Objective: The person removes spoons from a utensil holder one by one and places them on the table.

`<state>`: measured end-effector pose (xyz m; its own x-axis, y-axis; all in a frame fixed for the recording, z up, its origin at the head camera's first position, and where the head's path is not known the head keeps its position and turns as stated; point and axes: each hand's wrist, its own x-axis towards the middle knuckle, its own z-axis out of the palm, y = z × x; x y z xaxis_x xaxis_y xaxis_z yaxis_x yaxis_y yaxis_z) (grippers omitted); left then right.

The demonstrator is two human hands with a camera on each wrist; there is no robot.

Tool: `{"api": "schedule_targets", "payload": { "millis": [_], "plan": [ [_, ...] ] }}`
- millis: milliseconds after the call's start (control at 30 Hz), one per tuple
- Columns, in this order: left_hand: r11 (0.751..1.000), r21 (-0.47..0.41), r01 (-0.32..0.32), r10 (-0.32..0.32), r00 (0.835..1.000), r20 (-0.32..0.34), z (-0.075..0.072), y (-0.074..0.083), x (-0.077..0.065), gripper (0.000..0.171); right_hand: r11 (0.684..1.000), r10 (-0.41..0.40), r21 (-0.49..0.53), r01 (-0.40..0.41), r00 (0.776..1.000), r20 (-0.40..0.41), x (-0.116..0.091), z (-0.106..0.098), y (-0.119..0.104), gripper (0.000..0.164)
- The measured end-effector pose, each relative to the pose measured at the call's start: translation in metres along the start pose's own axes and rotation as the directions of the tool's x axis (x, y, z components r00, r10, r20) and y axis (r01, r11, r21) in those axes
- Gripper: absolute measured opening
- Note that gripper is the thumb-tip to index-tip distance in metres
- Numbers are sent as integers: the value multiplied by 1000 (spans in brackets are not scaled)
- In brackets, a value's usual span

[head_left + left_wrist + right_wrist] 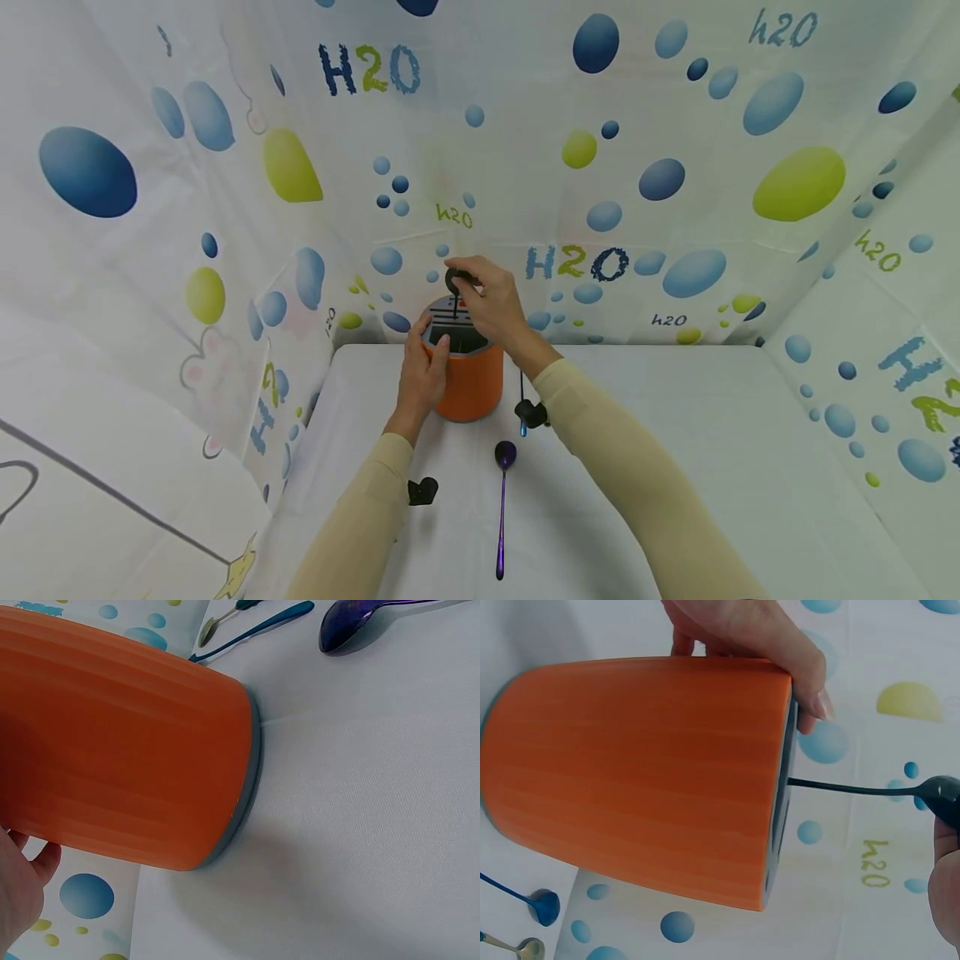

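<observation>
An orange utensil holder (471,387) with a grey slotted top (450,317) stands upright near the back of the table. My left hand (422,375) grips its left side, the thumb hooked over the rim. Above the top, my right hand (491,304) pinches a dark spoon (939,796) by its bowl end. The spoon's thin handle (847,787) points down into the slotted top, its lower end hidden inside. In the left wrist view the holder's orange wall (127,742) fills much of the picture, and a few left fingertips (47,862) touch its side.
On the white table a purple spoon (505,457) lies in front of the holder, handle toward me. To the holder's right are a blue spoon (546,906) and a gold-coloured spoon (531,949), partly hidden by my right forearm in the head view. A patterned curtain (480,167) hangs behind.
</observation>
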<state>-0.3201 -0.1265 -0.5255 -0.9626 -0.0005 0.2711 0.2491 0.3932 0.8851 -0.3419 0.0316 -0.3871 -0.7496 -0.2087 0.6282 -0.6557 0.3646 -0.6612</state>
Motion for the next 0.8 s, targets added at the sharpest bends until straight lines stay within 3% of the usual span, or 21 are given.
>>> {"api": "schedule_targets", "payload": {
  "millis": [300,800],
  "plan": [
    [1000,6,30,-30,1000,5,-1,3,-3,62,999,-38,12,38,999,-6,1,-4,-7,28],
    [1000,12,28,-28,1000,-4,0,6,-7,62,998,-58,0,58,998,-18,5,-12,-15,28]
  ]
}}
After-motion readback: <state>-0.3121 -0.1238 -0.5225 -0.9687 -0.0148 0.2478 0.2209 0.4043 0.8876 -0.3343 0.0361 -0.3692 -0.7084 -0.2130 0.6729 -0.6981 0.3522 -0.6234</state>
